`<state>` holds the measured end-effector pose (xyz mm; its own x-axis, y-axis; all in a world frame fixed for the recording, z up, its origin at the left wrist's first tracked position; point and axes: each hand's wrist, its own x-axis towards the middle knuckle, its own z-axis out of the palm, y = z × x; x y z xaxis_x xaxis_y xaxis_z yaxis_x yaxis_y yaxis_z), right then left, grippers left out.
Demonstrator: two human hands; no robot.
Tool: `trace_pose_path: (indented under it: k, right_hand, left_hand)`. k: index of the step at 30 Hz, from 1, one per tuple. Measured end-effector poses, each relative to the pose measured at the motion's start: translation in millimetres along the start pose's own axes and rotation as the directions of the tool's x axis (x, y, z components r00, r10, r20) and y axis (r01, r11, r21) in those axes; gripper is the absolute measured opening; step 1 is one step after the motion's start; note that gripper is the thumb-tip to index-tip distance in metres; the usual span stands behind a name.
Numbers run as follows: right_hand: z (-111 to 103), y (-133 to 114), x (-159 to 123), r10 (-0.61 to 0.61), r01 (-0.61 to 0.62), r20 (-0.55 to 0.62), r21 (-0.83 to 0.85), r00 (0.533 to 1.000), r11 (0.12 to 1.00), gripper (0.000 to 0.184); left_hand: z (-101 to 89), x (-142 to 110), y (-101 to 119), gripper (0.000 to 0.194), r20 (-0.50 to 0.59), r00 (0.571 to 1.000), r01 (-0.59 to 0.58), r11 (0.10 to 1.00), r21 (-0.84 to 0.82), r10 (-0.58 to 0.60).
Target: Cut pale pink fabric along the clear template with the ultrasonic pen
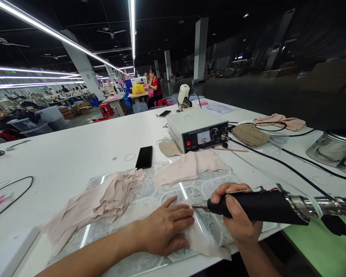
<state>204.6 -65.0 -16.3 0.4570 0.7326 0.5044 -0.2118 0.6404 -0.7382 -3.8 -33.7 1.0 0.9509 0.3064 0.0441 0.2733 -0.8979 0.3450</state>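
Observation:
My left hand [169, 227] lies flat, fingers slightly apart, pressing a pale pink fabric piece [203, 242] onto a clear patterned sheet [100, 227]. My right hand [242, 215] is wrapped around a black handheld ultrasonic cutter [256, 206], its metal tip [200, 206] pointing left, close to my left fingertips. Whether the tip touches the fabric I cannot tell. Left of my hands lies a layered stack of pale pink fabric [112, 196]. Another pink fabric pile [190, 167] rests beyond my hands, in front of the control box.
The control box [197, 130] with a dial stands behind the sheet, its black cable [276, 163] running to the tool. A phone [144, 157], tan fabric pieces [250, 134], a glass jar [334, 148] and a white box [11, 250] lie around. A person in red [156, 87] sits far back.

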Motion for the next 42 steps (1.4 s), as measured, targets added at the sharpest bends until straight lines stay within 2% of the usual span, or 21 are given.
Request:
trace_pose_path:
  k: [7, 12, 21, 28, 39, 42]
  right_hand:
    - [-1.6, -7.9, -0.8, -0.011, 0.013, -0.053, 0.036, 0.999, 0.999, 0.004]
    - [-8.9, -10.8, -6.4, 0.041, -0.041, 0.013, 0.041, 0.999, 0.998, 0.005]
    - [-8.7, -9.0, -6.7, 0.037, -0.039, 0.056, 0.035, 0.998, 0.999, 0.004]
    - [-10.0, -10.1, -7.8, 0.017, -0.017, 0.051, -0.009, 0.999, 1.000, 0.003]
    - [-7.5, -11.8, -6.7, 0.041, -0.041, 0.044, -0.003, 0.998, 0.999, 0.005]
    - [-6.4, -12.3, -6.1, 0.032, -0.031, 0.072, -0.010, 0.997, 0.999, 0.004]
  left_hand:
    - [-0.2, -0.7, 1.1, 0.050, 0.008, 1.000, 0.005, 1.000, 0.000, -0.005]
    - [-1.5, 0.3, 1.3, 0.049, 0.003, 1.000, 0.002, 1.000, -0.005, -0.002]
    - [-1.3, 0.5, 1.6, 0.048, -0.005, 1.000, 0.005, 1.000, 0.001, -0.005]
    - [-4.4, 1.6, 3.0, 0.049, 0.040, 0.999, 0.021, 1.000, 0.000, -0.021]
    - [-1.7, 1.2, 1.7, 0.047, -0.009, 1.000, 0.000, 1.000, -0.007, 0.000]
    - [-1.2, 0.8, 1.9, 0.047, -0.016, 1.000, 0.002, 1.000, -0.013, -0.002]
